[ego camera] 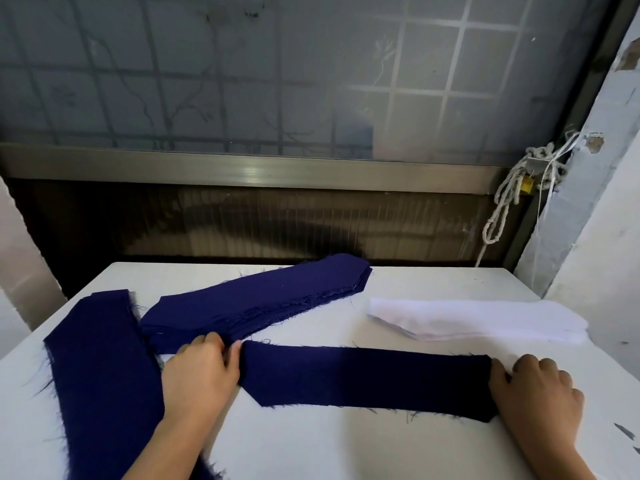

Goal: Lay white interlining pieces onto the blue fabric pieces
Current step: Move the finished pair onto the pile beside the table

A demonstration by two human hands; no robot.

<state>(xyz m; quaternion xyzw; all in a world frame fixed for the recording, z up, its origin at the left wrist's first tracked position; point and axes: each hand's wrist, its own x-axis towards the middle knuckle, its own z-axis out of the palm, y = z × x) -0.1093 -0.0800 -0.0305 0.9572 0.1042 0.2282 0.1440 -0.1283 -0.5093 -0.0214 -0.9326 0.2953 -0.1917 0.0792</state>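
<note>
A single blue fabric piece (pixel 367 379) lies flat across the middle of the white table (pixel 311 452). My left hand (pixel 201 375) grips its left end with curled fingers. My right hand (pixel 536 389) holds its right end, knuckles bent. Behind them a stack of blue fabric pieces (pixel 256 303) lies slanted toward the far edge. Another blue piece (pixel 104 375) runs down the left side of the table. A stack of white interlining pieces (pixel 478 320) sits at the right, beyond my right hand.
A window with a metal sill (pixel 242 171) stands behind the table. A knotted rope (pixel 509 195) hangs at the back right beside a white wall (pixel 588 209). Dark fabric scraps (pixel 627 434) lie at the table's right edge.
</note>
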